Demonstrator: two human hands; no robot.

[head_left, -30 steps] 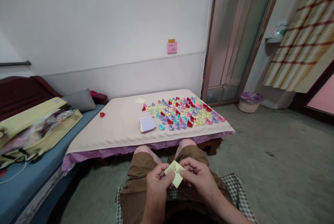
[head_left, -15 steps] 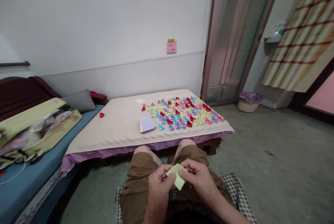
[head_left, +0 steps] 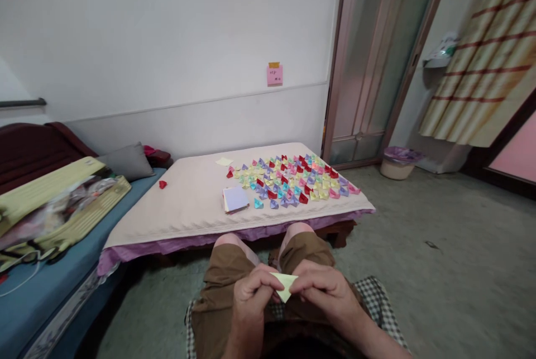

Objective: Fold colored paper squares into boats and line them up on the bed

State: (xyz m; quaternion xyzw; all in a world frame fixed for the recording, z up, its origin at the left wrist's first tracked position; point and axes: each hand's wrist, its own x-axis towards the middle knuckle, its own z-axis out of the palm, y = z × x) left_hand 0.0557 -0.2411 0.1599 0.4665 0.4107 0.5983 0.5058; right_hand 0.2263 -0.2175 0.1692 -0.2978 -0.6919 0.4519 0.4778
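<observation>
Over my lap, my left hand (head_left: 251, 295) and my right hand (head_left: 320, 289) both pinch a small pale yellow folded paper (head_left: 285, 283) between their fingertips. Most of the paper is covered by my fingers; only a small triangle shows. Ahead of my knees stands a low table (head_left: 184, 219) with a cream cloth. On its right half lie several small folded paper pieces (head_left: 293, 180) in red, yellow, purple, blue and pink. A stack of square paper sheets (head_left: 235, 199) with a lilac top sheet sits beside them.
A blue mattress (head_left: 37, 297) at the left carries yellow bags (head_left: 54, 202) and a grey pillow (head_left: 128, 161). A lone red paper piece (head_left: 163, 184) lies at the table's left edge. A bin (head_left: 400, 162) stands by the door at the right. A pink note (head_left: 274, 75) hangs on the wall.
The yellow paper has been folded smaller and my fingers have closed over it; both hands dropped slightly toward my lap.
</observation>
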